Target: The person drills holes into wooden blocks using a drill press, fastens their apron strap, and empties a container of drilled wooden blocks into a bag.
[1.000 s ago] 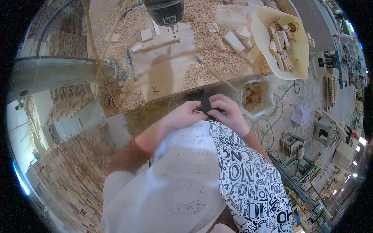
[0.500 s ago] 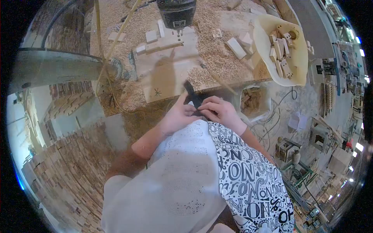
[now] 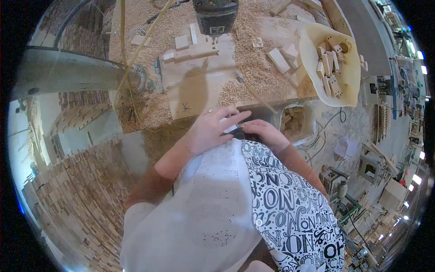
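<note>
In front of my waist, at the bench's near edge, both hands meet around a black strap-like thing [image 3: 238, 133], seen now as a dark rounded end. My right hand [image 3: 267, 132] pinches it from the right with bent fingers. Spread fingers of my left hand [image 3: 206, 131] reach across just above it, the thumb lower and close to its left side. Some white material shows between that thumb and fingers. Below the hands hang a white cloth [image 3: 204, 195] and a black-and-white lettered cloth [image 3: 290, 199] worn on my body.
Ahead stands a workbench [image 3: 190, 86] strewn with wood shavings, under a dark machine head [image 3: 216, 18]. Pale wood blocks [image 3: 197, 51] lie beneath it. A cream tub [image 3: 312, 68] of drilled wood pieces sits at the right corner, above a bag of wood scraps [image 3: 294, 120].
The black strap stood up long between my hands; now only a short rounded part shows. My left fingers have spread and moved right over it. The view has shifted slightly.
</note>
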